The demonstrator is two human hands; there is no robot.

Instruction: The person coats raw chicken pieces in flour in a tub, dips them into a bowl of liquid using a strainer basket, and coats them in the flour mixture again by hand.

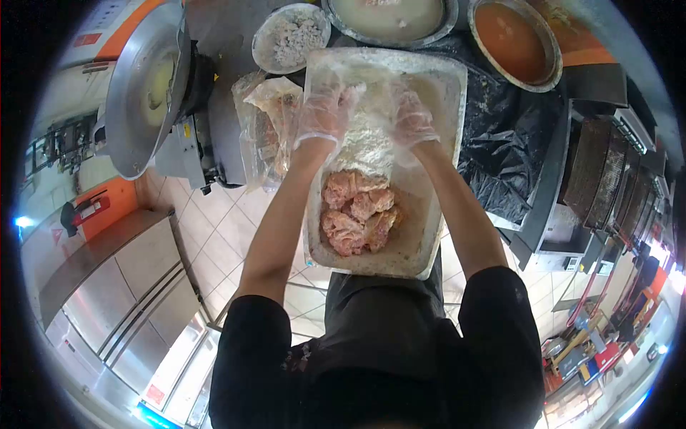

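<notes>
Both my hands wear clear, loose plastic gloves and are over the far half of a large pale tub (452,164). My left hand (325,111) is at the left side of the white flour (366,146), with floury white stuff by its fingers. Across the flour, my right hand (413,114) is near the tub's right side. Flour dust and the gloves blur the fingers of both hands, so I cannot make out whether they grip anything. Several raw, pinkish meat pieces (357,211), which look like chicken, lie in the near half of the tub.
A bowl of floury clumps (289,39), a basin of cloudy liquid (389,25) and a bowl of orange liquid (516,43) stand behind the tub. Left are a plastic bag (268,121) and a large metal pan (146,93). Black plastic sheeting (500,154) covers the right side.
</notes>
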